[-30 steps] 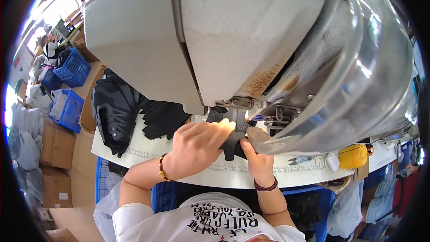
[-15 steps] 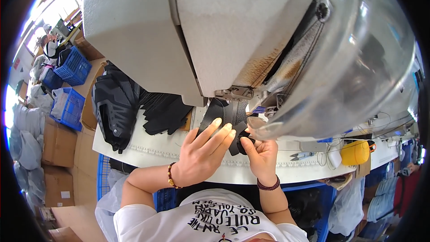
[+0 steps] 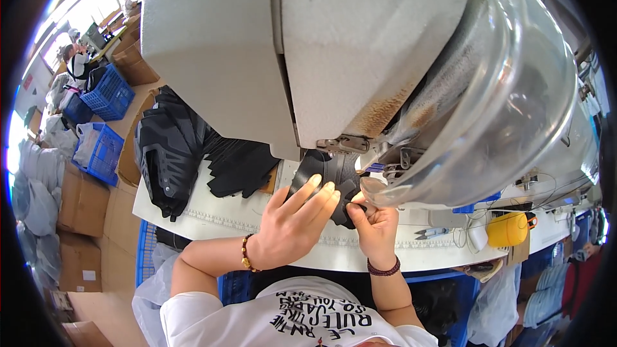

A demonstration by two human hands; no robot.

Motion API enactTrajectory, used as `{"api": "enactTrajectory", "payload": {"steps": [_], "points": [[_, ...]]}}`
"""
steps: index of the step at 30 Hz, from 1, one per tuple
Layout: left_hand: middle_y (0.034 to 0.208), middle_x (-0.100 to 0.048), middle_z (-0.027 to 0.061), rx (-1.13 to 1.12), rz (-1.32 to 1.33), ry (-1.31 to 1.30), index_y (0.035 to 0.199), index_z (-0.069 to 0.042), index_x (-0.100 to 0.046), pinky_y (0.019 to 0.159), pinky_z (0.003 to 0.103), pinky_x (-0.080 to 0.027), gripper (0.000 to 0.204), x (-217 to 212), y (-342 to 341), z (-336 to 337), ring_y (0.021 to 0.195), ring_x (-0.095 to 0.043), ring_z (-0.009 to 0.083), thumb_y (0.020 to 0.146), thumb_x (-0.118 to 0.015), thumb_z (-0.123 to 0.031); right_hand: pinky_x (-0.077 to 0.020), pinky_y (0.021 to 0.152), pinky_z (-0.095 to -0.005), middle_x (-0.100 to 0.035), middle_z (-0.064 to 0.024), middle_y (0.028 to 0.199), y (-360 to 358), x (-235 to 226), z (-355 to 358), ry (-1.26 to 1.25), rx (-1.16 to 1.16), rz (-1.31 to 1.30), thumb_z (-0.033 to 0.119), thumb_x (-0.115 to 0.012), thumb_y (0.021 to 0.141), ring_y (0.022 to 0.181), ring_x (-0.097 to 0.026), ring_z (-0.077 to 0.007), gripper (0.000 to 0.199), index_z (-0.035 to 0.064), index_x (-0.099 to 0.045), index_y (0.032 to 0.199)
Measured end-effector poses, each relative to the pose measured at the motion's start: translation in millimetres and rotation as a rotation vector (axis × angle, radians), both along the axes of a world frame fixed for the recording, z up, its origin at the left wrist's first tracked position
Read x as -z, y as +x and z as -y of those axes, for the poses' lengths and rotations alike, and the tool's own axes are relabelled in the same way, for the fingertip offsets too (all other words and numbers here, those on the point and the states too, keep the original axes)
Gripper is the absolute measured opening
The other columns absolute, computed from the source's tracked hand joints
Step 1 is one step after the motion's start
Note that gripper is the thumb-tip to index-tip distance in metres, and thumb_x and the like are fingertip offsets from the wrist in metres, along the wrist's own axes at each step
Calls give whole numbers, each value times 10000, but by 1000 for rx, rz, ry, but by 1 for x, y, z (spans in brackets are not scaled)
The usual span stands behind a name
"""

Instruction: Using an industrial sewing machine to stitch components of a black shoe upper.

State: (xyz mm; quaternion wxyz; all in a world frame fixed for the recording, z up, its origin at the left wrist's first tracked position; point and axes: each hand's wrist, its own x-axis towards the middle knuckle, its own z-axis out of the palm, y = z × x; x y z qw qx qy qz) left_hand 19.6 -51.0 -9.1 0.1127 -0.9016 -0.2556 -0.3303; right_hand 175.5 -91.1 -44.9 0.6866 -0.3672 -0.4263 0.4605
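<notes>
A black fabric piece [image 3: 324, 177] lies on the white work table [image 3: 212, 215] under the head of a big grey-white sewing machine [image 3: 308, 51]. My left hand [image 3: 292, 222] rests flat on the piece with its fingers spread, pressing it down. My right hand [image 3: 373, 218] pinches the piece's right edge close to the needle area, which the machine head partly hides. Both wrists carry bead bracelets.
Stacks of black cut pieces [image 3: 241, 164] and a taller dark pile [image 3: 164, 151] sit at the table's left. A clear curved guard [image 3: 514, 109] bulges on the right. A yellow object [image 3: 508, 228] lies at the right. Blue crates [image 3: 106, 93] and cardboard boxes [image 3: 80, 199] stand on the left.
My left hand has shifted and spread its fingers flat over the black piece. My right hand stays pinched at the piece's edge. The view has tilted slightly.
</notes>
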Motion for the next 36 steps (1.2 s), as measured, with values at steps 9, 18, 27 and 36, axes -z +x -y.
{"api": "enactTrajectory", "payload": {"steps": [9, 18, 27, 36], "points": [[991, -586, 63, -28, -3, 37, 958, -26, -633, 642, 309, -383, 339, -13, 7, -10, 961, -564, 210, 626, -581, -70, -392, 650, -210, -560, 1, 816, 11, -1, -10, -62, 147, 205, 36, -623, 811, 718, -497, -81, 86, -12, -583, 871], [949, -577, 63, -20, 41, -23, 949, -24, -631, 618, 297, -370, 357, -15, 12, -19, 944, -572, 216, 596, -592, -56, -369, 835, -260, -595, -26, 860, 23, 30, -22, 47, 253, 509, 15, -607, 823, 852, -514, -101, 78, -13, -590, 894], [843, -498, 34, 7, 88, -142, 961, -66, -626, 542, 291, -314, 344, -12, 8, -28, 745, -582, 158, 617, -636, -48, -329, 901, -314, -606, -34, 848, 9, -4, -20, 19, 166, 472, 44, -605, 836, 875, -521, -135, 91, -8, -600, 911], [902, -481, 15, -137, -4, -91, 998, -69, -623, 805, 424, -296, 346, -18, 10, -20, 946, -433, 193, 655, -589, -99, -362, 692, -234, -555, -12, 786, -5, -6, -25, 177, 332, 686, 52, -573, 846, 742, -483, -109, 53, 31, -561, 894]]}}
